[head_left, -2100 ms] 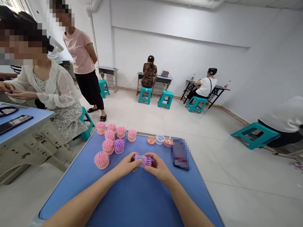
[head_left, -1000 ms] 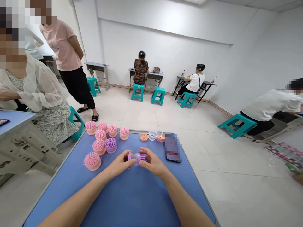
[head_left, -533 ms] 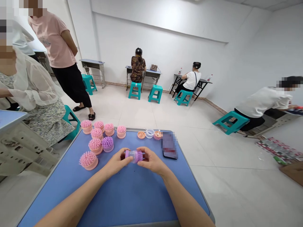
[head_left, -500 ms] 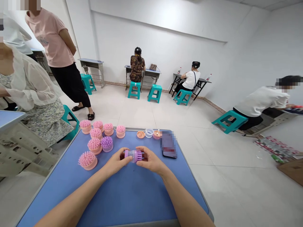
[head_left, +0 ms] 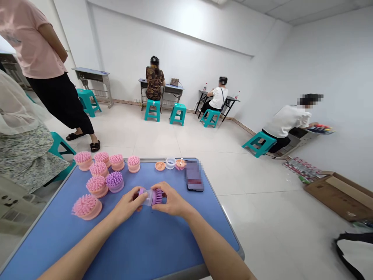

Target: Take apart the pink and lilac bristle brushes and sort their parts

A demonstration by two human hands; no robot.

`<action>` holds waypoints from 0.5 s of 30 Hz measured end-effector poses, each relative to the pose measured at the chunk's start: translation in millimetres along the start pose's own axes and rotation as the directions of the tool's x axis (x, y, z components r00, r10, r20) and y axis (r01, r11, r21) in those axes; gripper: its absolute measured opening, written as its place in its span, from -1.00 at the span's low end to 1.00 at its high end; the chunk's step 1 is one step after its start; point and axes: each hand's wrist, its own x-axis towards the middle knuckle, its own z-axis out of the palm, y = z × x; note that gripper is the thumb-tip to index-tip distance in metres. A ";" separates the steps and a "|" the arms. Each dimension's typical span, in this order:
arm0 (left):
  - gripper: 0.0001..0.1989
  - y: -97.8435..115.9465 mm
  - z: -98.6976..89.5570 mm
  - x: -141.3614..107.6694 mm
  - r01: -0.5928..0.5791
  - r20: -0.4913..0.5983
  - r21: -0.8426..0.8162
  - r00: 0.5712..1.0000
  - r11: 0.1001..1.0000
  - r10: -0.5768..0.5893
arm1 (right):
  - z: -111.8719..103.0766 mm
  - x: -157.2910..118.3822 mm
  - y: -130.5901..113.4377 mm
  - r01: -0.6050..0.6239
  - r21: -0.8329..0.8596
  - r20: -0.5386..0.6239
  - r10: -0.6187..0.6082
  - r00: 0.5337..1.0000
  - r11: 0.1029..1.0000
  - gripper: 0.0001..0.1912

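Holding a lilac bristle brush (head_left: 150,197) over the blue counter (head_left: 116,249), both hands are closed on this one piece. The left hand (head_left: 126,204) wraps its clear cylindrical body, while the right hand (head_left: 171,200) curls round the bristled end, the two parts held together between them. Just left of the hands stand pink brushes (head_left: 87,206) and a purple brush (head_left: 114,181). Farther along the counter lie an orange cap (head_left: 160,166), a clear ring (head_left: 170,163) and a phone (head_left: 194,175), its face blurred.
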 end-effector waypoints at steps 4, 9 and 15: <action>-0.61 -2.6 0.0 0.7 -0.020 -0.001 0.023 1.000 1.000 0.020 | 2.4 0.3 -0.3 0.063 -0.127 0.013 -0.062 0.998 0.990 -0.30; -0.60 -5.4 1.0 1.9 -0.041 -0.004 0.036 0.999 0.999 0.041 | 5.9 0.7 4.3 0.088 -0.215 0.031 -0.083 0.996 0.973 -0.31; -0.59 -5.0 1.9 1.8 -0.071 -0.030 0.154 0.997 0.986 0.076 | 7.8 1.1 6.4 0.141 -0.327 0.034 -0.137 0.990 0.935 -0.29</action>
